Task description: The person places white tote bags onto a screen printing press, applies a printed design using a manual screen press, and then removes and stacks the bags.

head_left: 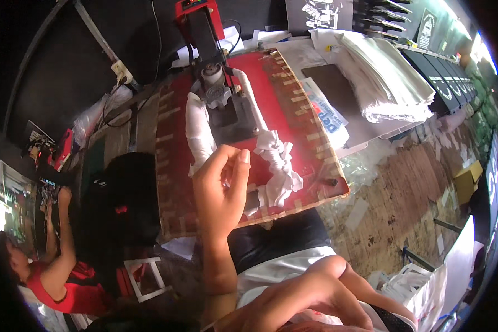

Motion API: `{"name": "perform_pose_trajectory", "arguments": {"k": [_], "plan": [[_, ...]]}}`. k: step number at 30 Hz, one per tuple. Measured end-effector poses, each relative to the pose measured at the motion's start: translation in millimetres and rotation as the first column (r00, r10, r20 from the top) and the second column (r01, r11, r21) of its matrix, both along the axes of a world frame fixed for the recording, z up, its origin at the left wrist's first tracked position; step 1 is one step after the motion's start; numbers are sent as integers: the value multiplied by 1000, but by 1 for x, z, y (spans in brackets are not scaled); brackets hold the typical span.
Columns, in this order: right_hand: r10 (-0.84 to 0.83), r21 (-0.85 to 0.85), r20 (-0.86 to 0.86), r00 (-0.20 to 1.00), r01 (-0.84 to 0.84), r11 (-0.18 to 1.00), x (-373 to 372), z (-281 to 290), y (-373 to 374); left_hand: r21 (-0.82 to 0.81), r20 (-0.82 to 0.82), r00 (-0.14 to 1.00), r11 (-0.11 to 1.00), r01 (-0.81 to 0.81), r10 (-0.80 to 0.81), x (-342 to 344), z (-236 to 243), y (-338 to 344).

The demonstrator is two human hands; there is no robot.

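My left hand [222, 185] is raised over the near part of a red padded board [180, 191], its fingers curled in toward the thumb. What lies inside the curl, if anything, is too hidden to make out. Right by its knuckles ends the left white-wrapped handle [198, 126] of a dark press-like machine [235, 119]. To the hand's right, bunched white cloth [279, 166] is wound about the other handle [249, 97]. A grey lobed knob [218, 96] sits between the two. My bent right arm [310, 293] crosses the lower edge; its hand is not visible.
A red control box [196, 14] tops the machine. Stacked white sheets [382, 74] and a printed packet [326, 119] lie on a table at right. A yellow box [467, 180] stands farther right. At left, a person in red [66, 285] reaches toward another machine [50, 185].
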State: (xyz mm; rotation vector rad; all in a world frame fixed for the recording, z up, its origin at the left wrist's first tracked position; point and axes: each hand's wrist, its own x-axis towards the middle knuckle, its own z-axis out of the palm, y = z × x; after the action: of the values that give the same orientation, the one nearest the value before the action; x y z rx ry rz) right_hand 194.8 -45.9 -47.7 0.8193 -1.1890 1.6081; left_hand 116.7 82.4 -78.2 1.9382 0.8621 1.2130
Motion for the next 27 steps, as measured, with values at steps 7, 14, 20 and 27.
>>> {"name": "perform_pose_trajectory", "arguments": {"k": [7, 14, 20, 27], "plan": [[-142, 329, 537, 832, -51, 943, 67, -65, 21, -35, -17, 1000, 999, -2, 1, -4, 4, -1], [-742, 322, 367, 561, 672, 667, 107, -56, -34, -49, -64, 997, 998, 33, -36, 6, -1, -1], [-864, -10, 169, 475, 877, 480, 56, -2, -21, 32, -78, 996, 999, -39, 42, 7, -10, 2], [-535, -198, -138, 833, 506, 839, -1, -8, -6, 44, -132, 991, 999, 10, -4, 10, -7, 1]]}}
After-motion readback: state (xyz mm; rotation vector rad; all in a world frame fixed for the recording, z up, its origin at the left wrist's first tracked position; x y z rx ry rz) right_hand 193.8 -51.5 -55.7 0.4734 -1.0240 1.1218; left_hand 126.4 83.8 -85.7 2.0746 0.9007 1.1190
